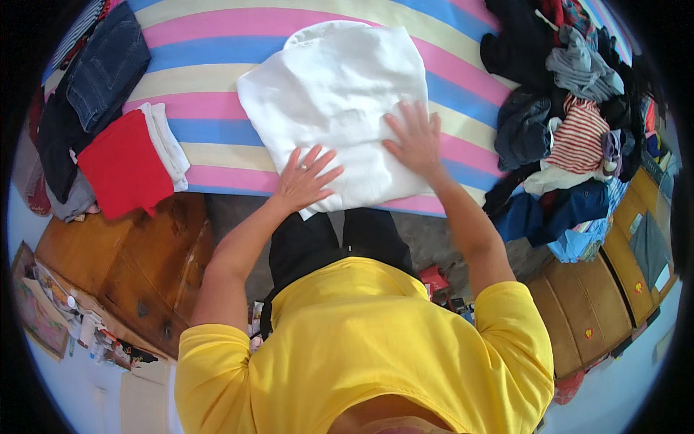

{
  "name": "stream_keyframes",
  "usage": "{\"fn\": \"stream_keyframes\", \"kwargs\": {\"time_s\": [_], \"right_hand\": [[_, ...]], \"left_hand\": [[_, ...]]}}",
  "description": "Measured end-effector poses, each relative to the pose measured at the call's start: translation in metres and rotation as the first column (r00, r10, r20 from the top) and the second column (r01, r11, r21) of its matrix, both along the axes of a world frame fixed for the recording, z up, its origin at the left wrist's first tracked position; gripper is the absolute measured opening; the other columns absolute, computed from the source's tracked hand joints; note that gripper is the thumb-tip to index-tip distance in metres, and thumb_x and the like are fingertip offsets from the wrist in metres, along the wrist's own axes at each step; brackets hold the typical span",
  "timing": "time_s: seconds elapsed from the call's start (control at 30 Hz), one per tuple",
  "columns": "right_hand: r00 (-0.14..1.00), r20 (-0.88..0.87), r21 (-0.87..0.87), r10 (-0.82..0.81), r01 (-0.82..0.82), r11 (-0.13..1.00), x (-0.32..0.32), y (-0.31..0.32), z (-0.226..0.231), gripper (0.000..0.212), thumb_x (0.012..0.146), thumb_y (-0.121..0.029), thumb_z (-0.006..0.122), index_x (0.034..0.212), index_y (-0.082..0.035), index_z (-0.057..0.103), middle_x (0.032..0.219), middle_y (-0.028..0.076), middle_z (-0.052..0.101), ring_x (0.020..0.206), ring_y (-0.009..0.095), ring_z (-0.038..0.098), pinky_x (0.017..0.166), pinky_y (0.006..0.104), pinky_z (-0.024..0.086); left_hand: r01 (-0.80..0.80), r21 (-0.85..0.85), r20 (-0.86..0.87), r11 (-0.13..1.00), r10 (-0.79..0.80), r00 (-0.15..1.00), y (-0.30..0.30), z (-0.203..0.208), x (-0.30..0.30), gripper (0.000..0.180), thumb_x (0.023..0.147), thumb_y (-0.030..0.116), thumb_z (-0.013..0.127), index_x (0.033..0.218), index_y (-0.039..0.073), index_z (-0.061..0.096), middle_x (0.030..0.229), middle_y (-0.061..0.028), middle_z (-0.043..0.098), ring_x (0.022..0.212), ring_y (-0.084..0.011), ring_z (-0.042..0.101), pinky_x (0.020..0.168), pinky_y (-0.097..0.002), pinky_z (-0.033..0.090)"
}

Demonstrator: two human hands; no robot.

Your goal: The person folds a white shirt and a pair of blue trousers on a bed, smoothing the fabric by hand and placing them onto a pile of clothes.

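Note:
A white garment (340,87), apparently a shirt with its neckline at the far end, lies partly folded on the striped bedcover (210,76). Its near edge reaches the front edge of the bed. My left hand (305,181) rests on its lower left part, fingers spread, a ring on one finger. Higher up, at the garment's right side, my right hand (416,139) lies palm down with fingers apart and slightly blurred. Neither hand grips the cloth.
Folded clothes stand on the left: a red garment (123,163), a white one (165,145) and dark blue jeans (108,65). A loose heap on the right includes a red-striped garment (578,137) and a grey one (585,65). Brown wooden cabinets (137,253) stand below left.

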State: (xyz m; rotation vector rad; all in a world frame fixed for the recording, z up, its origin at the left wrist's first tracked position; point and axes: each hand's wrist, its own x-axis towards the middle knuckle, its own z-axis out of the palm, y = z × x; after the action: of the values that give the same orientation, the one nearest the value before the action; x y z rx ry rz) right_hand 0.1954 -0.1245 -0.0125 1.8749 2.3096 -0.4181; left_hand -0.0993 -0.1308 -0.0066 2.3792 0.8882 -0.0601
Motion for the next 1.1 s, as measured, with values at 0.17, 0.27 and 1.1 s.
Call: {"fn": "stream_keyframes", "kwargs": {"time_s": [0.17,0.27,1.1], "right_hand": [[0.965,-0.137,0.145,-0.223,0.242,0.959,0.040,-0.026,0.007,0.061,0.074,-0.048,0.066,0.128,-0.025,0.050,0.144,0.012,0.030,0.133,0.033,0.026,0.100,0.0571,0.024],[0.979,-0.198,0.168,-0.056,0.090,0.982,0.023,-0.042,0.017,0.062,0.073,-0.045,0.068,0.126,-0.021,0.050,0.141,0.015,0.033,0.131,0.035,0.029,0.102,0.0547,0.024],[0.741,-0.179,-0.068,0.647,-0.666,0.743,0.064,0.026,0.026,0.066,0.071,-0.031,0.066,0.132,-0.035,0.040,0.144,0.004,0.031,0.135,0.026,0.025,0.107,0.0506,0.026]], "left_hand": [[0.115,-0.057,0.000,0.992,-0.115,0.993,-0.043,0.025,-0.024,0.064,0.071,0.043,0.069,0.129,0.029,0.046,0.139,-0.0032,0.036,0.130,-0.0282,0.029,0.097,-0.0568,0.028],[0.036,-0.019,0.035,0.999,-0.035,0.999,-0.051,0.028,0.004,0.063,0.073,0.046,0.066,0.130,0.029,0.045,0.140,-0.0022,0.035,0.131,-0.0280,0.027,0.098,-0.0574,0.027],[0.178,0.150,-0.127,0.972,-0.159,0.979,-0.018,0.012,-0.067,0.080,0.061,0.022,0.071,0.134,0.028,0.041,0.143,-0.0008,0.033,0.131,-0.0244,0.031,0.097,-0.0525,0.033]]}}
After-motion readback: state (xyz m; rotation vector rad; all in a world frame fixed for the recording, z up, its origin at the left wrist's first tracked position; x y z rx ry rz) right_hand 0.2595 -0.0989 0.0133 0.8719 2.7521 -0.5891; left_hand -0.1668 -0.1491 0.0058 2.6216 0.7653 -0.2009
